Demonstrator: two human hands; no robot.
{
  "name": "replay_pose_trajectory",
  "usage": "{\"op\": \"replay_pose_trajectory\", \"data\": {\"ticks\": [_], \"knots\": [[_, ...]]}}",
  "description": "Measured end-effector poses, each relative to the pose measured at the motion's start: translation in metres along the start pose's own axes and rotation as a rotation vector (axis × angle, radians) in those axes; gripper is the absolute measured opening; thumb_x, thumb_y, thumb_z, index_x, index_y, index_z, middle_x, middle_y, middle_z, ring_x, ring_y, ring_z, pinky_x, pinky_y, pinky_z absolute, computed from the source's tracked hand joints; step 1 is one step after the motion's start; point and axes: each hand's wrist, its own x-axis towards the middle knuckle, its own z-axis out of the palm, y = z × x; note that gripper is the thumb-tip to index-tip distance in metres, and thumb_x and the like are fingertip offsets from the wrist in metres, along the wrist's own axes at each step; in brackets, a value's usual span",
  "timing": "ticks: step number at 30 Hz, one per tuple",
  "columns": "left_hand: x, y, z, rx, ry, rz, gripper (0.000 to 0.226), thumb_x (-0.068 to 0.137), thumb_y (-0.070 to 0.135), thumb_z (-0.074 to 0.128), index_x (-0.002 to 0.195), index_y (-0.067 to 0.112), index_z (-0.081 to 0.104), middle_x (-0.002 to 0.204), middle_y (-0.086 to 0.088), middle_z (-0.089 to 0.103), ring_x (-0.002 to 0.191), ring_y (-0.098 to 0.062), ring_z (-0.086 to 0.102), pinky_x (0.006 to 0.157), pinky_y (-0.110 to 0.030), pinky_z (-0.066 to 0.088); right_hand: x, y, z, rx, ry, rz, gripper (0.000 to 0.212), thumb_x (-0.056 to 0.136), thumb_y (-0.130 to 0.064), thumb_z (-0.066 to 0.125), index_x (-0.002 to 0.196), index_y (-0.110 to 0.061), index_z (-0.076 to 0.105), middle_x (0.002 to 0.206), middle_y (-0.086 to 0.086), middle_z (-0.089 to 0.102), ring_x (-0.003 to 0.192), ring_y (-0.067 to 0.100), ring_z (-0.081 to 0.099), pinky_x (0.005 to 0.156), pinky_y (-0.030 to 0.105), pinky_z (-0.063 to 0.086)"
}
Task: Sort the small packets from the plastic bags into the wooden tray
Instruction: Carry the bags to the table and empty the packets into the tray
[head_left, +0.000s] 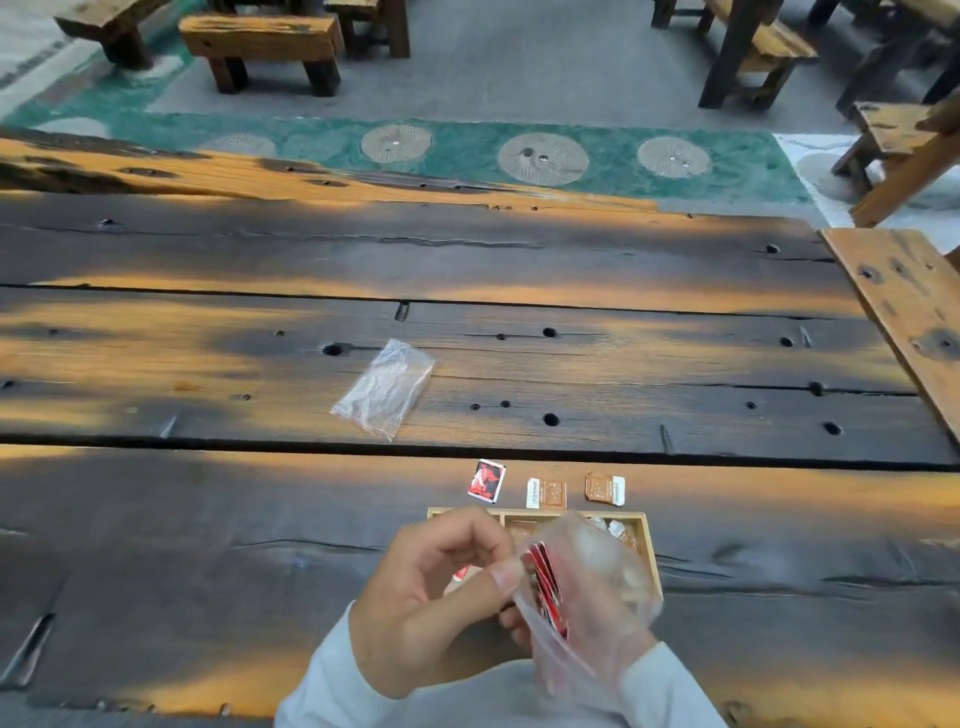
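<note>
Table: rough, matt, charred wood planks. Tray: smooth, pale wood. Loose bag, at 11 o'clock of the tray, and held bag: clear, glossy, crinkled plastic. Packets, at 12 o'clock: smooth, printed. Sleeves: pale, matt cloth.

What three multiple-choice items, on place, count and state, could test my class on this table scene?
1. Where is the flat, empty clear plastic bag relative to the compartmented wooden tray? A inside it; B beyond it, on the dark plank table; C under it.
2. How many small brown-and-white packets lie on the table? A two; B four; C none.
3. What is the left hand doing? A resting flat; B pinching the second clear plastic bag; C pointing.
Key: B, it lies on bare planks; A, two sit beside one red-and-black packet; B, fingers curl on the bag's edge.
</note>
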Motion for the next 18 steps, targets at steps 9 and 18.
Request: {"op": "replay_pose_trajectory", "data": {"ticks": [9,18], "knots": [[-0.009,-0.077,-0.075,0.176,0.662,-0.196,0.007,0.091,-0.007,0.059,0.086,-0.004,0.062,0.069,-0.007,0.065,0.061,-0.012,0.063,0.060,-0.024,0.055,0.017,0.001,-0.036,0.104,-0.054,0.047,0.051,0.086,-0.025,0.071,0.129,0.002,0.066,0.117,0.028,0.072,0.097,0.038,0.075,0.098,0.055,0.054],[-0.005,-0.128,-0.066,0.205,0.701,-0.427,0.009,0.086,0.009,0.070,0.090,0.017,0.067,0.079,-0.010,0.071,0.065,-0.018,0.061,0.058,-0.025,0.050,0.022,-0.006,-0.043,-0.097,0.096,-0.087,0.028,0.099,-0.019,0.058,0.123,-0.008,0.067,0.115,0.021,0.076,0.095,0.032,0.077,0.082,0.044,0.063]]}}
